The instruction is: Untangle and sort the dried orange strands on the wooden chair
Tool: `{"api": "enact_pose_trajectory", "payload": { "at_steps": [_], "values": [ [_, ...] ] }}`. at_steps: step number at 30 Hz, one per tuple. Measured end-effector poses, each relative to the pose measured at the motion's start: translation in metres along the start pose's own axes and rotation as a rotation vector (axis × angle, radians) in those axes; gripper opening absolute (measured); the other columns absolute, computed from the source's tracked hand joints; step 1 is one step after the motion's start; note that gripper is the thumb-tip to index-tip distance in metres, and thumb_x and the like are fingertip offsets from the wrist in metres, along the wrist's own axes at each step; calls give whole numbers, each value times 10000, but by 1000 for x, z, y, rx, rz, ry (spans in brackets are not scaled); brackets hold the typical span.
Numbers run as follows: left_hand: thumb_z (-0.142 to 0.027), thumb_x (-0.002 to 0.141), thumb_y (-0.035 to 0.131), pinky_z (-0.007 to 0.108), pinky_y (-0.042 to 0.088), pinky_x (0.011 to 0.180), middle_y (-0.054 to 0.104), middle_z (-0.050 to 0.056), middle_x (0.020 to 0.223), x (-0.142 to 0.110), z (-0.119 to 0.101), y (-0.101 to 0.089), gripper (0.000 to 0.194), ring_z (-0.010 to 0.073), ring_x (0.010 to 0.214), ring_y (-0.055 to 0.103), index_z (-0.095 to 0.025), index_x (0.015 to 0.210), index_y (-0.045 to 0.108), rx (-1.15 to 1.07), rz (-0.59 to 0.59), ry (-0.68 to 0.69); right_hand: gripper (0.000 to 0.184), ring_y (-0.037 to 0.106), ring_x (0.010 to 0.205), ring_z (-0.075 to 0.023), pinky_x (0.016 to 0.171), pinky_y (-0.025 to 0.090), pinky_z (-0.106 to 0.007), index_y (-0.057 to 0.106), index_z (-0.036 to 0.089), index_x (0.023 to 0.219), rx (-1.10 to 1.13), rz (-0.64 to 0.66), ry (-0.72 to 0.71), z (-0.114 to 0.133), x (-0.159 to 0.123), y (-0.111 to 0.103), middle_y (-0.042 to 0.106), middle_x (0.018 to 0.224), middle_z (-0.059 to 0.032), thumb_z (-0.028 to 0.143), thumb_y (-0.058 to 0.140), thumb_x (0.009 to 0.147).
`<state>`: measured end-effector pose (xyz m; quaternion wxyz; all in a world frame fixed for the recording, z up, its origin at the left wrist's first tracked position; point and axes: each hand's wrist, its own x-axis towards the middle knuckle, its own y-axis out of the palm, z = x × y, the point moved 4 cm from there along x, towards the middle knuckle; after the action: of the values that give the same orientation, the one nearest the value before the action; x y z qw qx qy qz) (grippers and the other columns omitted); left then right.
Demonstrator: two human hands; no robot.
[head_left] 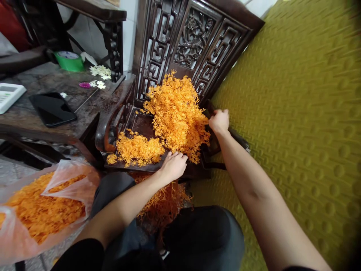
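Observation:
A tall heap of fine, branching orange flower sprigs [179,113] fills the dark carved wooden chair's seat, up against the backrest. A lower, smaller heap of the same sprigs [141,149] lies on the seat's front left. My left hand [175,165] is at the front seat edge, by the foot of the tall heap, with its fingers bent inward. At the heap's right side is my right hand [220,121], curled closed beside the chair's armrest. What either hand holds, if anything, is hidden. More orange stems [166,203] hang or lie below the seat, between my knees.
An open plastic bag [91,177] of orange petals stands at lower left. On the wooden side table [17,77] lie a black phone [53,109], a white calculator [11,97], green tape [69,62] and white flowers [100,71]. A yellow-green textured surface [304,113] rises close on the right.

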<state>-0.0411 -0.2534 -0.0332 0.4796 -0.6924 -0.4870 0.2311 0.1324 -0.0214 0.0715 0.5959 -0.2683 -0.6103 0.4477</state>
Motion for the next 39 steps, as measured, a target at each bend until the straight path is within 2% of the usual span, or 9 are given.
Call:
{"api": "enact_pose_trajectory", "payload": {
  "at_steps": [3,5,8,11,15,18,24,29,39],
  "values": [
    [-268,1031,464,438,446,1009,714,99,1165,6,1,-9,272,269,1157,632,-177,1202,655,-43,-98,-37,525,400,1410,-406,1096,374,-661,397,127,1514,23,-302,76,37,16,-24,372,1499,-256,160,334,994],
    [-263,1032,458,436,451,986,723,79,1118,8,2,-12,252,259,1120,644,-183,1134,675,-65,-144,-46,518,375,1431,-377,1126,341,-638,426,186,1497,46,-371,-86,80,30,-33,380,1523,-204,165,351,985],
    [-230,1011,483,430,461,952,725,68,1061,8,4,-12,210,246,1074,654,-176,1031,685,-46,-153,-43,515,289,1487,-378,1169,241,-668,416,232,1521,-36,-196,-309,139,54,-21,324,1597,-156,253,363,1010],
    [-202,984,513,424,466,923,722,67,1007,6,7,-14,172,239,1033,661,-169,966,680,-16,-164,-35,585,139,1546,-405,1188,130,-712,359,291,1573,-97,71,-301,160,75,17,176,1697,-107,426,446,1010],
    [-230,999,506,416,468,881,722,62,971,2,15,-19,182,234,988,668,-175,944,671,-20,-190,-14,636,377,1428,-412,1096,339,-700,478,262,1498,-62,377,-17,134,89,73,439,1559,-183,560,580,946],
    [-237,1015,481,424,468,904,732,56,979,-1,25,-22,215,236,985,670,-182,983,687,-36,-192,-31,538,582,1221,-380,972,496,-578,590,181,1355,-40,374,163,101,89,87,637,1287,-224,519,607,937],
    [-237,1026,473,428,465,965,748,59,1012,-6,36,-30,248,238,1010,675,-193,1026,717,-80,-195,-63,433,633,1206,-366,975,494,-509,572,147,1371,-36,114,501,33,77,53,644,1271,-264,388,495,1020],
    [-245,1024,494,433,458,989,760,51,1053,-10,38,-35,232,233,1033,675,-212,1093,713,-130,-261,-70,323,649,1140,-223,968,563,-414,639,216,1294,-26,20,752,-16,44,28,627,1341,-124,376,605,1016],
    [-208,987,533,436,443,1086,729,37,1263,9,49,-76,310,211,1189,637,-239,1289,594,-216,-568,-98,555,665,955,-278,854,497,-355,692,102,1151,129,114,471,-28,21,5,724,1084,-188,592,657,893]
  ]
}}
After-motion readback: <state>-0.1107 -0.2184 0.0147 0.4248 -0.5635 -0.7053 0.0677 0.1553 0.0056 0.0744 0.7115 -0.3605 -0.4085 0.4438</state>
